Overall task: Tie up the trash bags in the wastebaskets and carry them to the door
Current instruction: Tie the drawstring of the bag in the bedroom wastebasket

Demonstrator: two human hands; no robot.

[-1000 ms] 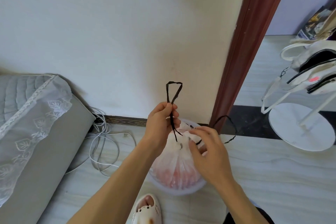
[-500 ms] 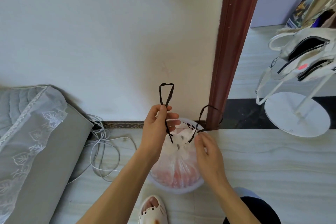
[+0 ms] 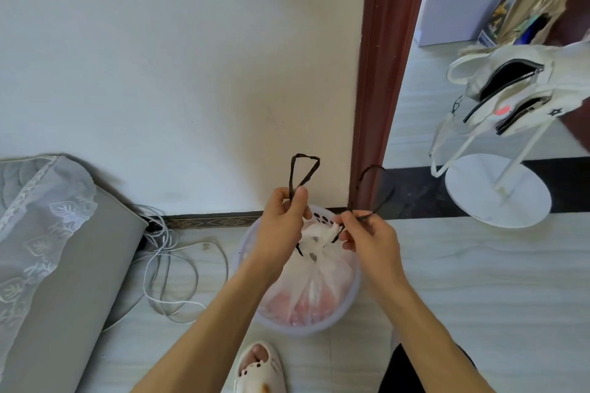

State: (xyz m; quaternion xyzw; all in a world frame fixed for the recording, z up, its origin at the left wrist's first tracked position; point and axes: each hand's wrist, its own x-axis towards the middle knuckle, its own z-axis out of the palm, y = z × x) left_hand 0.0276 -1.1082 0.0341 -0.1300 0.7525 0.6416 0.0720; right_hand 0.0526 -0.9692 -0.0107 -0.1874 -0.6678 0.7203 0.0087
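1. Pale tiled floor (image 3: 463, 281) meets a cream wall (image 3: 159, 73), with a dark red door frame (image 3: 380, 73) at the wall's right edge.
2. A see-through trash bag (image 3: 306, 290) sits inside a pale round wastebasket (image 3: 305, 330) on the floor, close to the wall and just left of the door frame. Pinkish contents show through the plastic.
3. The bag's mouth is gathered into a bunched white neck, which lies between the two hands and slightly below them.
4. Two black drawstring loops come out of that neck. The left loop (image 3: 303, 169) stands upright above the left hand. The right loop (image 3: 380, 188) arcs up and to the right, in front of the door frame.
5. The left hand (image 3: 281, 230) pinches its string between thumb and curled fingers, right at the base of the loop.
6. The right hand (image 3: 370, 239) pinches the other string with its fingertips, knuckles turned up, just right of the neck.
7. Both forearms are bare and reach in from the bottom edge, converging over the wastebasket.
8. A white slipper (image 3: 258, 370) points at the wastebasket from below.
9. White cords (image 3: 172, 265) lie looped on the floor to the left, beside a grey cushion with a lace cover (image 3: 48, 249).
10. To the right, well apart from the wastebasket, a white stand with a round base (image 3: 498, 191) holds a white handbag (image 3: 517, 89).
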